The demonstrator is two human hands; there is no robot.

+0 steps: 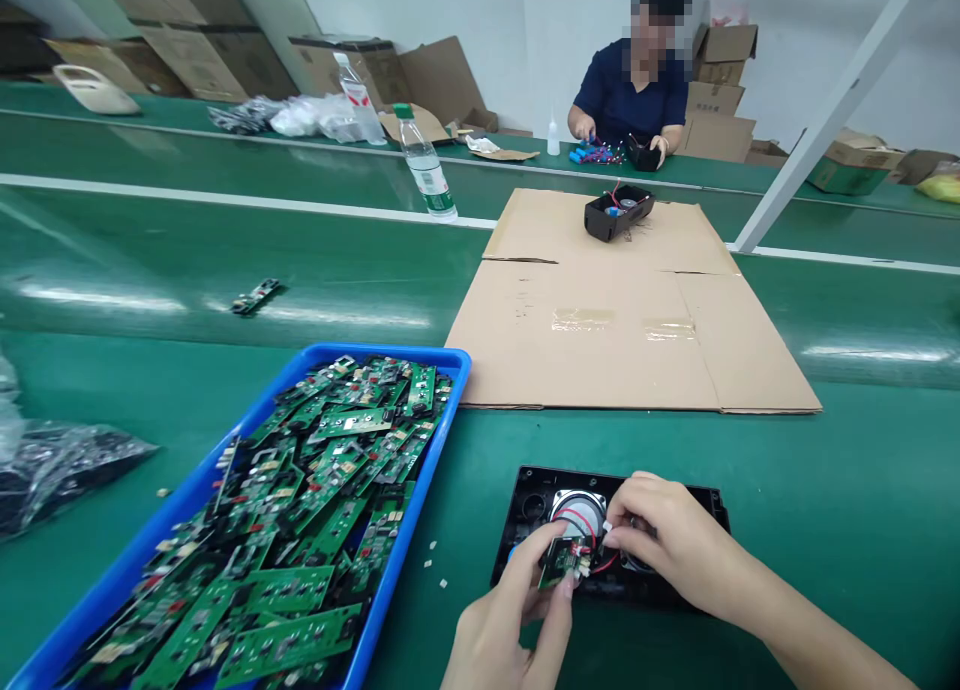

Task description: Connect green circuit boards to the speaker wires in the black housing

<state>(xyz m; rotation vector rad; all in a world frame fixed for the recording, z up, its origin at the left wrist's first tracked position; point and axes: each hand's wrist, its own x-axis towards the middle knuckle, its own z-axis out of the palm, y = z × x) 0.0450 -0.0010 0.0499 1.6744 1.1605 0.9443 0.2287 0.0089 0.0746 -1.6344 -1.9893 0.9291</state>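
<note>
- Circuit board [556,562] is sitting pinched in the left hand [506,620], right over the black housing [531,483]
- Right hand [667,530] is pinching some tiny white plug [607,528] just beside the board, near the speaker [586,511]

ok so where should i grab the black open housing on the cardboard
I'd pinch the black housing by its two long outer walls, coming from the near side, low over the cardboard. It lies open side up, with red wires reaching above its rim, so going straight down into the middle could snag them.
</note>
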